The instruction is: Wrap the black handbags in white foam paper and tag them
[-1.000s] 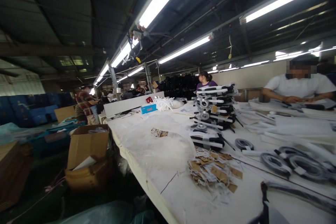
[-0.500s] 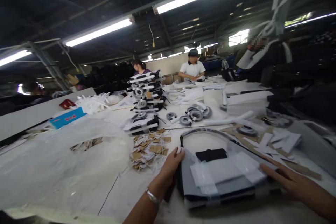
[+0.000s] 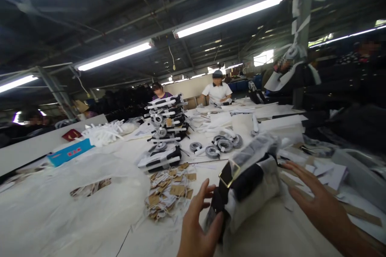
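Note:
A black handbag [image 3: 249,182] with a gold-coloured buckle stands tilted before me, partly wrapped in white paper and clear film. My left hand [image 3: 199,219] curves around its left end, thumb on the near side and fingers on the far side. Beside the right end is my right hand [image 3: 316,198], its fingers stretched out and apart, with nothing in them. Movement blurs the bag's lower part. To the left of the bag lies a heap of brown tags [image 3: 170,190] with white strings.
A tall stack of wrapped black pieces [image 3: 165,128] stands behind the tags. Several grey coils [image 3: 223,143] lie behind the bag. A blue box [image 3: 70,152] and plastic sheeting [image 3: 99,213] are at left, paper scraps [image 3: 328,174] at right. Two people work across the table.
The bag has gone from lying flat to tilted up, with its buckle now showing. My right hand has come away from its papered side; my left hand has moved nearer to me.

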Tool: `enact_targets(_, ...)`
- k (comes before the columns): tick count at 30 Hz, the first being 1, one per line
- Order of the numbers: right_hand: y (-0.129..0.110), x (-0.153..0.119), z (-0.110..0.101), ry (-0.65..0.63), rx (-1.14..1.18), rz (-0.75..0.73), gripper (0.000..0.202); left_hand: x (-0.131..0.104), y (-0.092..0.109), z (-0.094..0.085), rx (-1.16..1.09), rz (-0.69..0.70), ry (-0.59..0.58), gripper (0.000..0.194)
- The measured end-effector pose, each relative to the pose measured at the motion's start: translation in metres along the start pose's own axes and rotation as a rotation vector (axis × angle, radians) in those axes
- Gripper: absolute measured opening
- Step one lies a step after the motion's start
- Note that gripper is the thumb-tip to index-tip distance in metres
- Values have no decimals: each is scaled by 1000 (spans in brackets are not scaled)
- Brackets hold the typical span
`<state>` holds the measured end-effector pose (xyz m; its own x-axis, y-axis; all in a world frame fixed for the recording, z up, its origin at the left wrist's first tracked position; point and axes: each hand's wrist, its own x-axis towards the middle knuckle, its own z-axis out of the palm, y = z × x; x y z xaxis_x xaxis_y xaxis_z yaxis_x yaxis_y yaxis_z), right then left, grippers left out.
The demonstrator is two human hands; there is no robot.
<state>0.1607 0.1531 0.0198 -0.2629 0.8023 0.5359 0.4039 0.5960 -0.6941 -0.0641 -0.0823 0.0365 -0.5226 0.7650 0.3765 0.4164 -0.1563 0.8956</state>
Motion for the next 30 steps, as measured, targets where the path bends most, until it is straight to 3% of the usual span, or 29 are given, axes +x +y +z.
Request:
enact_targets(2, -28, -7, -5, -70, 108, 44, 47, 5, 5, -8, 34, -9, -79, 69)
enact_targets(4, -58, -10, -8, -233, 256, 121, 49, 16, 14, -16, -79, -59, -142, 66)
enact_targets(7, -99, -8, -4, -500, 537, 216, 57, 37, 33, -20, -317, -99, -149, 55)
enact_targets(10, -132, 1, 8, -624, 833, 284, 59, 54, 51, -15, -358, -101, -146, 51)
enact_targets(15, -170, 12, 18, -645, 1086, 207, 48, 65, 73, -7, -357, -106, -221, 39)
enact_targets(20, -192, 20, 12, -436, 1223, 345, 40, 66, 84, -2, -382, -155, -322, 38)
enact_targets(24, -193, 20, 9, -374, 1237, 405, 37, 68, 88, 5, -429, -182, -327, 38)
enact_targets(30, -181, 2, 11, -526, 1140, 436, 41, 68, 88, 14, -477, -128, -366, 35)
